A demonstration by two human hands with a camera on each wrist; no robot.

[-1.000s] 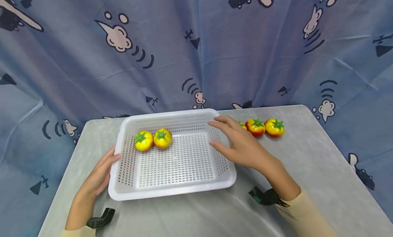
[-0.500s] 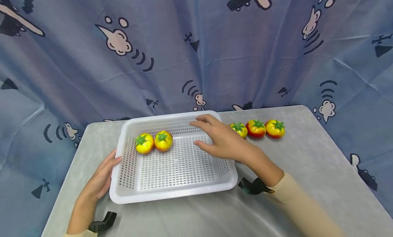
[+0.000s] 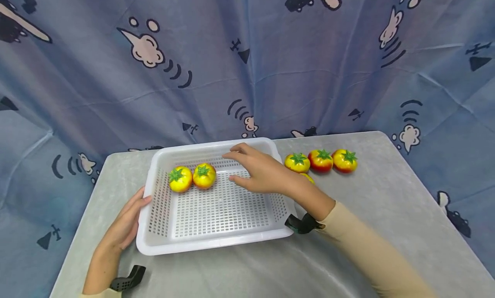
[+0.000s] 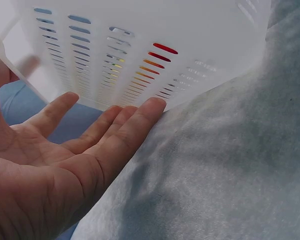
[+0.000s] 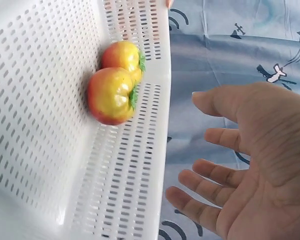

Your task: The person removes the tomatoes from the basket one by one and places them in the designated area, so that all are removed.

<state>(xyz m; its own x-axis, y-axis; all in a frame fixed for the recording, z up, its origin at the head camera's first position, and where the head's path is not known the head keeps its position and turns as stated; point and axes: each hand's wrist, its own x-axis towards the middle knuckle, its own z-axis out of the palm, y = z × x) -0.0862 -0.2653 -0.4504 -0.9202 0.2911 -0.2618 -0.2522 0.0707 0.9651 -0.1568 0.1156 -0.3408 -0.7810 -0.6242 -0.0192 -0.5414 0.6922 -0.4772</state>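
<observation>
A white perforated plastic basket point(image 3: 216, 244) stands on the table, two yellow-and-red tomatoes point(image 3: 180, 179) with green leafy tops side by side in its left part. My left hand point(image 3: 125, 225) holds the basket's left end, thumb over the rim; in the left wrist view the fingers point(image 4: 135, 122) lie against the outer wall. My right hand point(image 3: 257, 171) hovers over the basket's right half, fingers spread and nothing in them. In the right wrist view it is apart from the tomatoes point(image 5: 110, 95). Several more tomatoes point(image 3: 320, 161) lie right of the basket, one partly hidden by my right forearm.
The grey table point(image 3: 386, 212) extends in front and to the right of the basket. A blue patterned curtain point(image 3: 216, 66) hangs along its back edge. Each wrist wears a black device point(image 3: 129, 278).
My right hand has moved left, from the basket's right rim to above its inside, uncovering more tomatoes on the right. My left hand keeps its hold on the basket.
</observation>
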